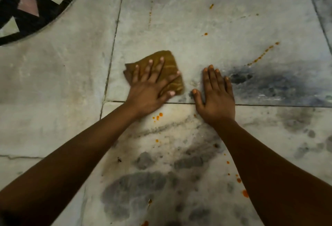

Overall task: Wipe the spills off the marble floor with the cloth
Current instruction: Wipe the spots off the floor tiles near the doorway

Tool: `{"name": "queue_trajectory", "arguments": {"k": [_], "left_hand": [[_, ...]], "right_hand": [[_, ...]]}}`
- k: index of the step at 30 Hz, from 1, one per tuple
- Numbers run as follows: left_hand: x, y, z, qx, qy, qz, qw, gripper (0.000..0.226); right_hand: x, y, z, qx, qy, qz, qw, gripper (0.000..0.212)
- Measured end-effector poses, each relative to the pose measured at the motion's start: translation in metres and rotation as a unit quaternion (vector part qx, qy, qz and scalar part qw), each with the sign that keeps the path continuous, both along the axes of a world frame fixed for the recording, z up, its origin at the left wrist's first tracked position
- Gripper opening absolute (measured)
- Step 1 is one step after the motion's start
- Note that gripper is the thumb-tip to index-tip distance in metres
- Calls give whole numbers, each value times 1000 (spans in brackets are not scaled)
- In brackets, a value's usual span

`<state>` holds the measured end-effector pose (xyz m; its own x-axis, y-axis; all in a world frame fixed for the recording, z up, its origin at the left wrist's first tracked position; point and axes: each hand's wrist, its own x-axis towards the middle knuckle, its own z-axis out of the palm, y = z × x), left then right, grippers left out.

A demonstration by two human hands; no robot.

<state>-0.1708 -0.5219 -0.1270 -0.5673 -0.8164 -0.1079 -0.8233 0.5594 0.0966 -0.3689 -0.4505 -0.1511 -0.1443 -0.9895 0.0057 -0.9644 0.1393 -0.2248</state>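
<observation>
A grey-white marble floor (215, 28) with dark veining and thin joints between slabs fills the view, and a black inlay pattern (27, 10) with pale triangles curves across its far left corner. A folded mustard-brown cloth (170, 64) lies flat on the floor just beyond the joint that crosses in front of the person. The left hand (150, 89) lies on top of the cloth, its grip apart: the fingers are straight and spread, pressing the fabric down, so the cloth sits directly under the palm and fingers and pokes out past the fingertips and to both sides. Just to the right of the cloth, apart from it, the right hand (215, 98) rests flat on bare marble, grip likewise apart with fingers straight and close together, holding nothing. Orange spills (262, 55) dot the floor: a dotted trail well beyond and to the right of the cloth, a faint line of specks straight beyond it, a few drops just behind it near the left wrist, and more drops further behind, beside the right forearm
</observation>
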Motion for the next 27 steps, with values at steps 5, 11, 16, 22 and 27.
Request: {"name": "queue_trajectory", "arguments": {"k": [5, 11, 16, 22, 27], "left_hand": [[21, -46, 3, 29, -15, 118, 993, 65], [-62, -62, 10, 59, -37, 109, 992, 61], [-8, -14, 4, 34, -30, 25, 999, 63], [-6, -92, 14, 102, -45, 150, 982, 64], [-6, -100, 1, 46, -22, 108, 993, 66]], "right_hand": [[-1, 0, -2, 0, -5, -1, 1000, 74], [0, 0, -2, -7, 4, -2, 1000, 73], [0, 0, 1, -5, 6, 1, 1000, 74], [-7, -19, 1, -17, 5, 39, 999, 82], [-3, -61, 1, -2, 9, -35, 999, 82]]}}
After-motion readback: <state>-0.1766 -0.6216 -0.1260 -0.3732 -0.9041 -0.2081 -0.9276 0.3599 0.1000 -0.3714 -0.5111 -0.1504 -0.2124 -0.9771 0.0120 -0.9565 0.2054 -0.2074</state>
